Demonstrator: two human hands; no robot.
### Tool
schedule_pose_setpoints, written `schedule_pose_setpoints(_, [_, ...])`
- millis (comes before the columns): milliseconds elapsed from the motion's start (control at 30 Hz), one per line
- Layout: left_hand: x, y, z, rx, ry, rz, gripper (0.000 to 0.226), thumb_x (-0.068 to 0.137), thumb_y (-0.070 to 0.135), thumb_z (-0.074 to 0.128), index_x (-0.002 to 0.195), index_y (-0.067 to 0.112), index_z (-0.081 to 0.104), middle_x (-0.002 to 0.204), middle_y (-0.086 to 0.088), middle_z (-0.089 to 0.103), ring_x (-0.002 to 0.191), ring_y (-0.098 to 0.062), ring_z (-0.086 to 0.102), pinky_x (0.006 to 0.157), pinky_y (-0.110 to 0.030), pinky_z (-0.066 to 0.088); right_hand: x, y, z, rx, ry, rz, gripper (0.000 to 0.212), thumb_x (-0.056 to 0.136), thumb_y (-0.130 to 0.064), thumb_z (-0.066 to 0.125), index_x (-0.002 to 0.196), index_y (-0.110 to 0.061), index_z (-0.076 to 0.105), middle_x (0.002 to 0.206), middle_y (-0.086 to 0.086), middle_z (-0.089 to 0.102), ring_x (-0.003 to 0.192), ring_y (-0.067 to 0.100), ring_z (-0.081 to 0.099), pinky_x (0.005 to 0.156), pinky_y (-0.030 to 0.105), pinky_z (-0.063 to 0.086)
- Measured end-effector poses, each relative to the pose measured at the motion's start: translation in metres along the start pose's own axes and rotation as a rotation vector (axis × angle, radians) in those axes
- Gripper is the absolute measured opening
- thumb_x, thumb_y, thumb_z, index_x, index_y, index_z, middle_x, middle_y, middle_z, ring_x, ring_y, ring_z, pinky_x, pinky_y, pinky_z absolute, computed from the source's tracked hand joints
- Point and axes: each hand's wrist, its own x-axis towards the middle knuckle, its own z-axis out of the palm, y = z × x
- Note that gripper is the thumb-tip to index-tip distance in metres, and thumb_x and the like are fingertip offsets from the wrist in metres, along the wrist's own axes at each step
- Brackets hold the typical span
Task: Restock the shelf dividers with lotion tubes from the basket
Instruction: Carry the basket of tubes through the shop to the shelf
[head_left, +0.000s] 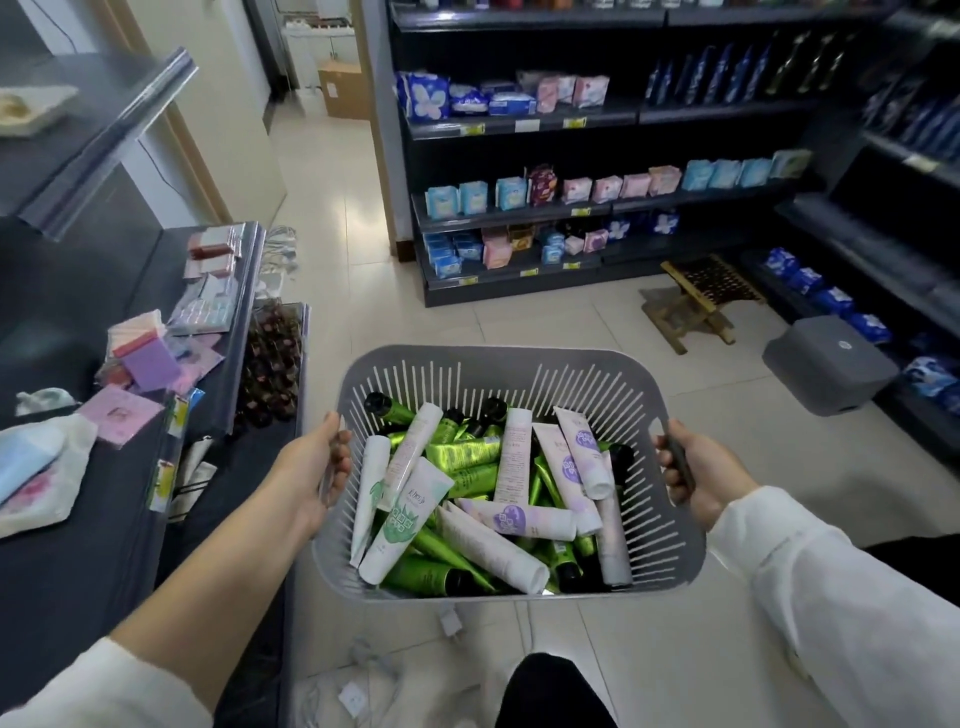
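- The basket (498, 366), grey with slotted walls, is in the lower middle of the frame, held above the tiled floor (332, 197).
- The left hand (318, 467) grips the basket's left rim with the fingers curled over the edge. The right hand (698, 480) grips the right rim in the same way. Neither hand holds a tube.
- The lotion tubes (415, 501) lie in a loose pile inside the basket, white, green and lilac ones mixed, and they cover its bottom.
- No tube is seen outside the basket, so I judge that the restocking itself is not yet begun, or is at a very early stage.
- The dark shelf (78, 545) at the left of the frame carries flat packets and small goods. I cannot tell where the dividers for the tubes are.
- The back shelves (519, 127) in the upper middle hold soft packs, not tubes.
- What is left, I think: set the basket down near the right shelf, sort the tubes by kind and put them in the dividers.
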Motion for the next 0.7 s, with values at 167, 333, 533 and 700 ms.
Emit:
schedule_pose_setpoints(167, [0.017,0.010,0.010,-0.034,-0.055,0.028,0.032,0.093,0.042,0.049,0.073,0.018,0.054,0.041,0.010,0.052,0.035,0.000,0.050,0.035,-0.009,0.039,0.012,-0.015,0.006,0.019,0.023,-0.009,0.040,0.096,-0.045,0.040,0.067,-0.019,0.052,0.040,-0.009,0.044,0.028,0.003,0.040,0.029,0.011,0.021])
schedule_pose_setpoints(333, [0.036,0.024,0.026,-0.044,-0.092,0.011,0.030,0.094,0.038,0.049,0.076,0.015,0.055,0.044,0.007,0.058,0.039,-0.003,0.057,0.037,-0.012,0.045,0.039,-0.026,0.002,0.061,0.032,0.026,0.038,0.095,-0.044,0.042,0.070,-0.019,0.054,0.042,-0.009,0.048,0.029,0.003,0.043,0.029,0.010,0.021])
schedule_pose_setpoints(533, [0.065,0.034,0.069,-0.021,-0.111,0.019,0.030,0.095,0.036,0.049,0.076,0.013,0.055,0.045,0.006,0.060,0.040,-0.004,0.058,0.038,-0.012,0.046,0.086,-0.046,-0.013,0.062,0.033,0.051,0.039,0.095,-0.046,0.041,0.070,-0.019,0.054,0.039,-0.009,0.048,0.029,0.003,0.043,0.029,0.009,0.021])
schedule_pose_setpoints(700, [0.094,0.046,0.132,-0.008,-0.108,-0.001,0.028,0.093,0.035,0.052,0.077,0.012,0.057,0.047,0.004,0.061,0.041,-0.005,0.060,0.036,-0.014,0.045,0.139,-0.080,-0.038,0.086,0.004,0.090,0.038,0.096,-0.043,0.040,0.069,-0.018,0.051,0.037,-0.008,0.046,0.027,0.004,0.042,0.031,0.009,0.019])
